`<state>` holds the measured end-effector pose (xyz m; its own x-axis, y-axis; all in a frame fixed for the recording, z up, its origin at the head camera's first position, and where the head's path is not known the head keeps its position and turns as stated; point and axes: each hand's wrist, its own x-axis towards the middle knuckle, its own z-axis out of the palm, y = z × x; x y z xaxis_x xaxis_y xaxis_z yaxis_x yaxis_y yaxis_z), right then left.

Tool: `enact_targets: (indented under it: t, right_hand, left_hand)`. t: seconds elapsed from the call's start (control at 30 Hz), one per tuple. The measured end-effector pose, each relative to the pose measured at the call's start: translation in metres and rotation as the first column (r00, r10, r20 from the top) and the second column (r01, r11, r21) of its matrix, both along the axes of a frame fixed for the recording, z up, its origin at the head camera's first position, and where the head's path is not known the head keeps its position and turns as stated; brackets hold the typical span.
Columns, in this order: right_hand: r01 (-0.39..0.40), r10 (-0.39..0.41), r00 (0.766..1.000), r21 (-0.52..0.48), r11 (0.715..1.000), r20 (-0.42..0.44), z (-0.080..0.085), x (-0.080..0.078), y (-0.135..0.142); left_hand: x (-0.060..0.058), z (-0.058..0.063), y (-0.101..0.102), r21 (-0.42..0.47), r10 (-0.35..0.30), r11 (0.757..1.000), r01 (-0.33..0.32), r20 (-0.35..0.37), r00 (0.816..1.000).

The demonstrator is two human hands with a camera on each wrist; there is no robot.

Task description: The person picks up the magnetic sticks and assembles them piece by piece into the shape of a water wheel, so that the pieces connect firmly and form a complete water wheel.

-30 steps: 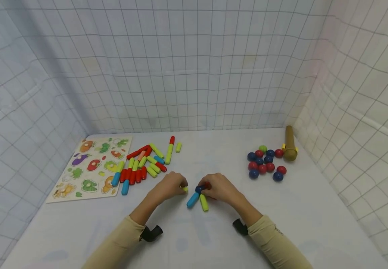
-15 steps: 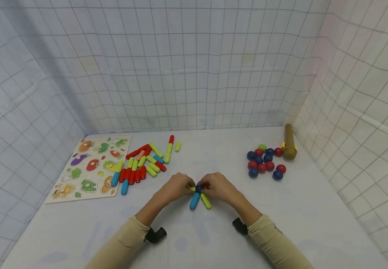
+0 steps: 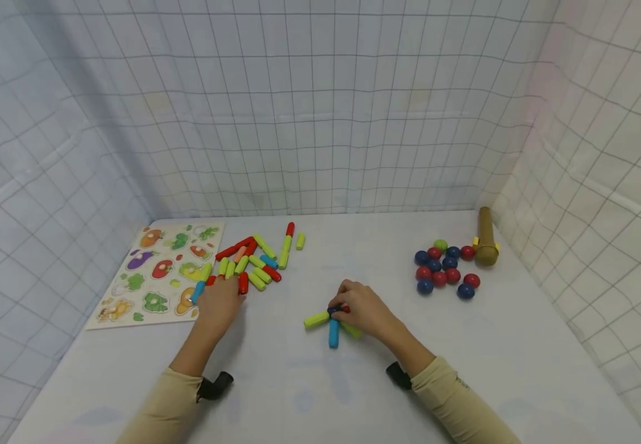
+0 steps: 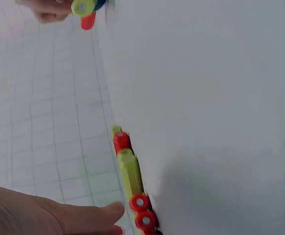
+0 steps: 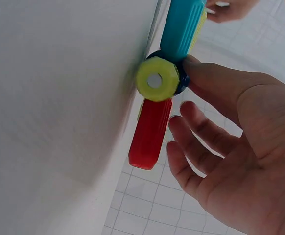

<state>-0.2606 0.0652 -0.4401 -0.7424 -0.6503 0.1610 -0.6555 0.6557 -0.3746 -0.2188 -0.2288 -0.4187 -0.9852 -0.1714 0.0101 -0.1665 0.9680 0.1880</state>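
Dark blue is the ball [image 3: 331, 311] that the right hand [image 3: 363, 307] pinches; a blue rod [image 3: 334, 333], green rods [image 3: 316, 319] and a red rod [image 5: 150, 134] stand out from it. Left of this ball, the left hand [image 3: 220, 302] is at the rod pile [image 3: 256, 261]; whether it grips, I cannot tell. The board [image 3: 156, 285] lies farther left, loose balls [image 3: 439, 279] right.

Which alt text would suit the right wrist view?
A right hand holds a dark blue ball, with a red stick, a blue stick and lime sticks around it. The left hand is partly visible at the top right.
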Motion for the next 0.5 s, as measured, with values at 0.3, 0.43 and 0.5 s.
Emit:
enact_targets:
  t: [0.3, 0.43, 0.5]
  right_hand:
    - [0.003, -0.004, 0.999, 0.010, 1.000, 0.050, 0.000, -0.001, -0.002]
    - [-0.002, 0.003, 0.999, -0.011, 1.000, 0.049, 0.001, -0.003, -0.003]
    - [-0.006, 0.007, 0.999, -0.011, 1.000, 0.039, 0.001, -0.003, -0.003]
  left_hand:
    - [0.009, -0.001, -0.029, -0.054, 0.035, 0.998, -0.031, 0.057, 0.998]
    - [0.007, -0.002, -0.030, -0.056, 0.019, 0.998, -0.019, 0.013, 1.000]
    - [0.006, -0.002, -0.030, -0.058, 0.014, 0.998, -0.013, 0.014, 1.000]
